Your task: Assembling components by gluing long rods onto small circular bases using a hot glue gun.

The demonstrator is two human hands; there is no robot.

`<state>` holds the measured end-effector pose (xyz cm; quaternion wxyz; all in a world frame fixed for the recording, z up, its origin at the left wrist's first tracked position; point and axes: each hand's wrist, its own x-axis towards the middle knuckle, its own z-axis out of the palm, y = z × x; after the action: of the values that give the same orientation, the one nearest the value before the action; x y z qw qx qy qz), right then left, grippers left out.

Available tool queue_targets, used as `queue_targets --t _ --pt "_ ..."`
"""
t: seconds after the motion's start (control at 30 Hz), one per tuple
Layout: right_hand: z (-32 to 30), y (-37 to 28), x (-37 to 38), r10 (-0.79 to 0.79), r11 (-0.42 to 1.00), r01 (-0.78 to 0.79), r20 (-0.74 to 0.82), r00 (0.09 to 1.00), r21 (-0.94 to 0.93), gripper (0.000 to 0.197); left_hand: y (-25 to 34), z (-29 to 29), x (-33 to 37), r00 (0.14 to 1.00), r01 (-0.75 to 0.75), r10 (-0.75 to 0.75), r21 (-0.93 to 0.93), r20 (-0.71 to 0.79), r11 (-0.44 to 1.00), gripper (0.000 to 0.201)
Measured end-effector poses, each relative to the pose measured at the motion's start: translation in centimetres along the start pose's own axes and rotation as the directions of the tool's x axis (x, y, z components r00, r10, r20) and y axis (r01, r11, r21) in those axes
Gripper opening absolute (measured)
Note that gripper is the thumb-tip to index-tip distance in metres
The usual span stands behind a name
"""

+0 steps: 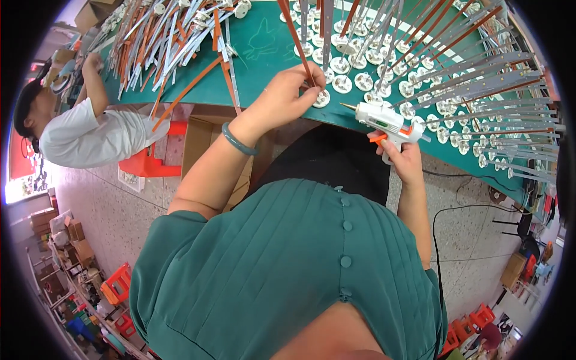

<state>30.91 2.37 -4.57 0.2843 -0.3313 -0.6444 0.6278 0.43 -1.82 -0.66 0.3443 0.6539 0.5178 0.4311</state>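
My left hand (287, 98) pinches the lower part of a thin brown strip (298, 45), which stands up from a round white base (323, 98) at the table's near edge. A bangle circles that wrist. My right hand (403, 157) is wrapped round the handle of a white glue gun (384, 118) with an orange trigger. Its nozzle points left, toward the base by my left hand, with a gap between them. Beyond both hands, many round white bases (341, 83) stand in rows, with grey and brown strips rising from them.
A heap of loose brown and silver strips (174, 48) covers the left of the green table (258, 45). Below the edge stands an open cardboard box (207, 129). At the left a person in a white shirt (99, 129) sits by an orange stool (153, 162). A black cable (437, 240) hangs at my right.
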Motion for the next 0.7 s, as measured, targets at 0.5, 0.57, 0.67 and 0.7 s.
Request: queue_targets --t 0.5,0.57,0.67,0.7 --pt "1.8 -1.2 1.5 -0.018 0.965 0.018 0.004 1.000 -0.260 0.027 0.0 0.9 -0.3 0.981 -0.102 0.134 0.211 -0.140 0.972 0.019" --pt "1.9 -1.1 1.4 -0.013 0.962 0.013 0.001 1.000 -0.271 0.026 0.0 1.2 -0.5 0.972 -0.166 0.206 0.279 -0.118 0.946 0.019" --pt "2.0 -1.1 1.2 0.002 0.950 -0.004 -0.006 1.000 -0.312 0.024 0.4 1.3 -0.9 0.974 -0.159 0.200 0.307 -0.108 0.938 0.018" --pt "2.0 -1.2 1.1 0.011 0.940 -0.013 -0.008 1.000 -0.342 0.024 0.3 1.3 -1.0 0.975 -0.156 0.196 0.305 -0.105 0.940 0.018"
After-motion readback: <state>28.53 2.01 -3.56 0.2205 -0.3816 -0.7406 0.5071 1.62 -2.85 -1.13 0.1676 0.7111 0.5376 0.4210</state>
